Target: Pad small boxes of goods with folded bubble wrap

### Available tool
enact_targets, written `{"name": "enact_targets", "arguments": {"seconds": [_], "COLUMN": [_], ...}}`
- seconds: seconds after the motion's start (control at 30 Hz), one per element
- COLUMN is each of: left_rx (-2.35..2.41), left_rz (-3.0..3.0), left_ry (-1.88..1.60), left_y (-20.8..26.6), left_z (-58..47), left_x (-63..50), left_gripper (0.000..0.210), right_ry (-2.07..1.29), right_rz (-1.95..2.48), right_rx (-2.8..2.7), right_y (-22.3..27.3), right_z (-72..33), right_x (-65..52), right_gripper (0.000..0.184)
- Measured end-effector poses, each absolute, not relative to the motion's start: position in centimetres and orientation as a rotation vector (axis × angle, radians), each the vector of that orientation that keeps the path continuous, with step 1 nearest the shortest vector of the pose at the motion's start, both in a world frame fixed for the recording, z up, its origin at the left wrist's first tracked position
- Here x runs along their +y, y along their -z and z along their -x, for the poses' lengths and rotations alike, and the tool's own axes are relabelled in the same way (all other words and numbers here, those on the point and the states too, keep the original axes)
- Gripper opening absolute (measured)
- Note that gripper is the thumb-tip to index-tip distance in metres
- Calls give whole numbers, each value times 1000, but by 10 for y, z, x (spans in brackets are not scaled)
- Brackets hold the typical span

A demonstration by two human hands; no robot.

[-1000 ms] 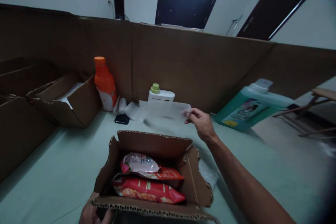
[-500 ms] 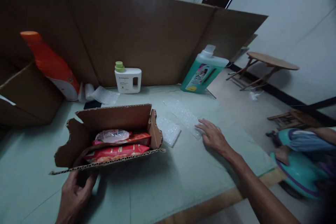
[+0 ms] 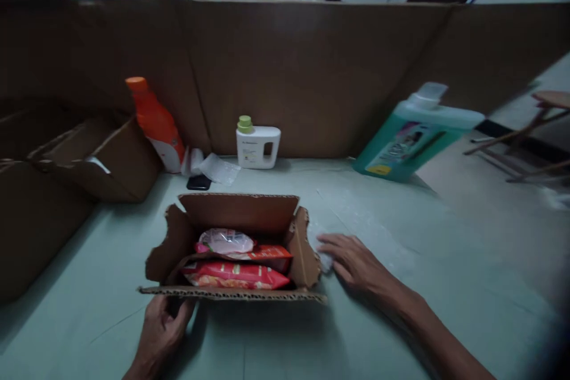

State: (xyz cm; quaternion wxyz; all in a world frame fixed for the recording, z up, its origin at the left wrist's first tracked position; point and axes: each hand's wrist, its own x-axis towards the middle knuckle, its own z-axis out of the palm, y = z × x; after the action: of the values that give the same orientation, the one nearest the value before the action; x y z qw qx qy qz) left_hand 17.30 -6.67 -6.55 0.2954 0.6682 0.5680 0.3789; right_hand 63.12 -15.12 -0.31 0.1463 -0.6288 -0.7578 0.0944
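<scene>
With the clock face centred on the open cardboard box (image 3: 240,212) and twelve pointing away from the wearer, the left hand (image 3: 162,332) was at seven o'clock, thumb and fingers parted below the near flap (image 3: 231,293). The fingertips were hidden, so I could not tell whether they pinched the cardboard. The right hand (image 3: 363,264) was at three, its fingers slightly fanned over a folded piece of bubble wrap (image 3: 326,262) just beside the box; whether it pinched the wrap or only covered it could not be told.

The box stood on the pale green tabletop (image 3: 267,338), a red packet (image 3: 236,275), an orange-red packet (image 3: 276,254) and a clear-fronted bag (image 3: 227,241) inside. It looked fairly light and stiff in the walls, though the loose flaps would probably bend; low on both short sides seemed the surest hold. The packets looked soft, slick and perhaps crushable, best taken by their sealed ends. The wrap seemed nearly weightless and slippery, easiest to lift by an edge.

Farther out, a black phone (image 3: 199,182) and loose bubble wrap (image 3: 220,169) lay towards eleven, before an orange bottle (image 3: 158,127). A white bottle (image 3: 258,147) stood past twelve, a teal jug (image 3: 414,136) at two and a smaller carton (image 3: 129,166) at ten.
</scene>
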Motion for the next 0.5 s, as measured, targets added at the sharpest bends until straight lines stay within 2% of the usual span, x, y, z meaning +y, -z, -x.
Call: {"name": "enact_targets", "arguments": {"seconds": [0.17, 0.3, 0.5], "left_rx": [1499, 1508, 1498], "left_rz": [-1747, -1658, -1678], "left_ry": [-1052, -1064, -1062], "left_y": [75, 66, 55], "left_z": [-175, -187, -222], "left_x": [-74, -80, 8], "left_gripper": [42, 40, 35], "right_ry": [-465, -433, -484], "right_rz": [1800, 1768, 1592], "right_rx": [-2150, -2125, -2124], "right_y": [-23, -37, -45], "right_z": [-656, -646, -608], "right_x": [-136, -99, -11], "right_gripper": [35, 33, 29]}}
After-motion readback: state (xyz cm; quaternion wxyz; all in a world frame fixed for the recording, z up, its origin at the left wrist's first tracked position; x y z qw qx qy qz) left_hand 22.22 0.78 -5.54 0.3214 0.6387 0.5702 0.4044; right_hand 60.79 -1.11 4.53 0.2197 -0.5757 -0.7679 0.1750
